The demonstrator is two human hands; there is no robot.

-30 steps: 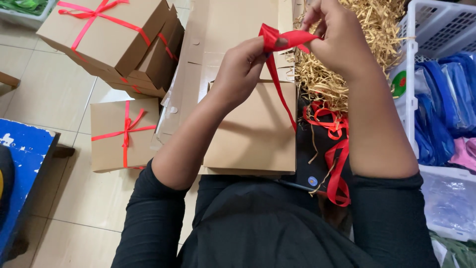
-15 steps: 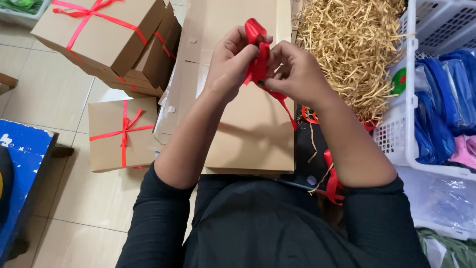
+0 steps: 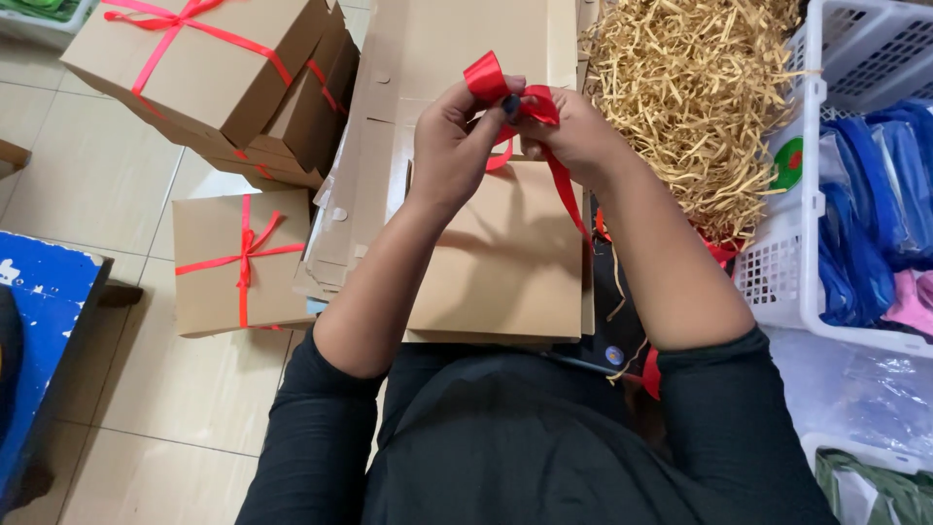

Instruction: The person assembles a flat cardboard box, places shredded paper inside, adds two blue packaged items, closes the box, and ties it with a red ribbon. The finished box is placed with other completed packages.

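Note:
A plain brown cardboard box (image 3: 505, 262) rests on my lap. Above its far edge both hands pinch a red ribbon (image 3: 491, 78). My left hand (image 3: 452, 141) holds a loop of it up with thumb and fingers. My right hand (image 3: 573, 131) grips the ribbon beside that loop, and a tail runs down along the box's right side. More red ribbon (image 3: 653, 374) lies by my right elbow.
Several brown boxes tied with red ribbon sit on the tiled floor at left (image 3: 243, 262) and upper left (image 3: 209, 68). Flat cardboard sheets (image 3: 457, 39) lie ahead. Straw-coloured paper shred (image 3: 700, 97) is piled at right, next to a white basket (image 3: 797, 282) of blue and pink packets. A blue stool (image 3: 44, 301) stands at far left.
My hands have come together over the box's far edge. The ribbon, stretched between them a second ago, is now bunched into a loop held by both hands.

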